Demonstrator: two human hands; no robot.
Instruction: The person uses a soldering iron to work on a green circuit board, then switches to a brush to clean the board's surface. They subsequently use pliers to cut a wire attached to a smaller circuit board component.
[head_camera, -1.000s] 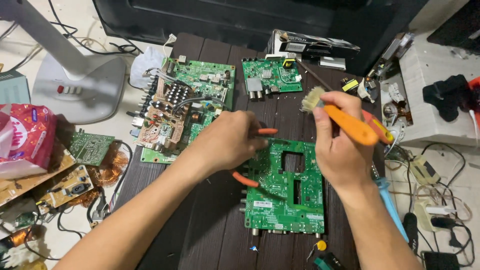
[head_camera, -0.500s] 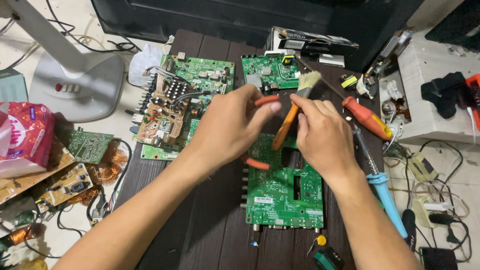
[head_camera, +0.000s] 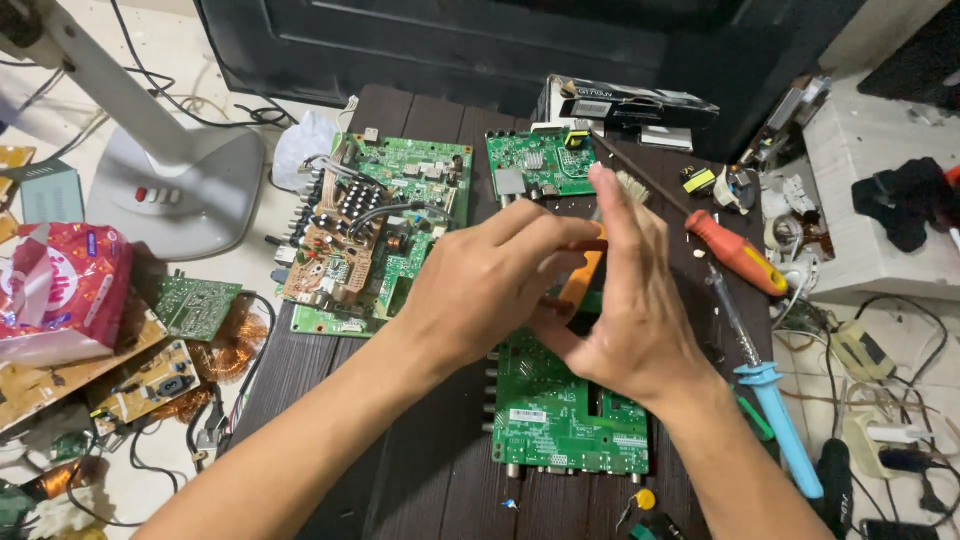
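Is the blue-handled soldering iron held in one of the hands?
No, the blue-handled soldering iron lies on the table, apart from the right hand.

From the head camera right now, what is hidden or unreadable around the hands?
- Head view: the orange tool is mostly covered by the left hand and right hand; its tip and grip are hidden.
- The upper part of the green circuit board lies under both hands.
- The blue soldering iron: its cord end passes behind the right forearm.
- Small board parts are too fine to identify.
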